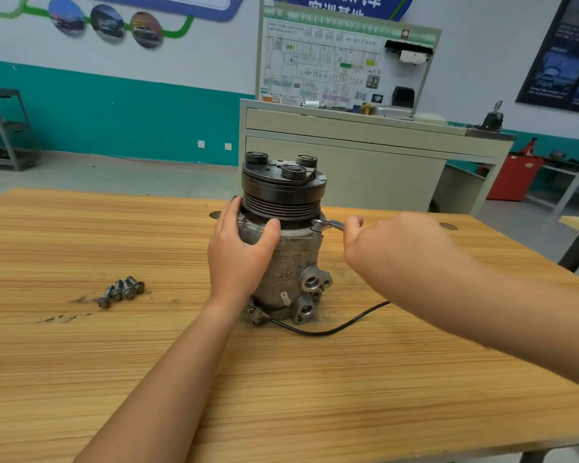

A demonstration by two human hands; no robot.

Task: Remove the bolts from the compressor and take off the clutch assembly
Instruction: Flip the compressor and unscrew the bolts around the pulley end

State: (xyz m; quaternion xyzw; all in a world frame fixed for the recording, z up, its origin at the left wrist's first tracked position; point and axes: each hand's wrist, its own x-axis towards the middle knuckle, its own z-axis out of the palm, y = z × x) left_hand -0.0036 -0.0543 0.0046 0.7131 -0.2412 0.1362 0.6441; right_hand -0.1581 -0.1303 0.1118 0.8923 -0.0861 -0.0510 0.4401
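A grey metal compressor (286, 262) stands upright on the wooden table (281, 379), with its black clutch assembly (283, 183) and grooved pulley on top. My left hand (239, 248) grips the left side of the compressor body just under the pulley, thumb across the front. My right hand (381, 243) holds a small metal wrench (328, 224), whose head sits at the compressor's upper right flange. Several loose bolts (122, 290) lie in a row on the table to the left.
A black cable (335, 327) runs from the compressor's base toward the right. Behind the table stands a grey cabinet (348, 168) with a wiring display board (335, 61). A metal shelf (4, 128) is at far left; a red object (512, 177) at right.
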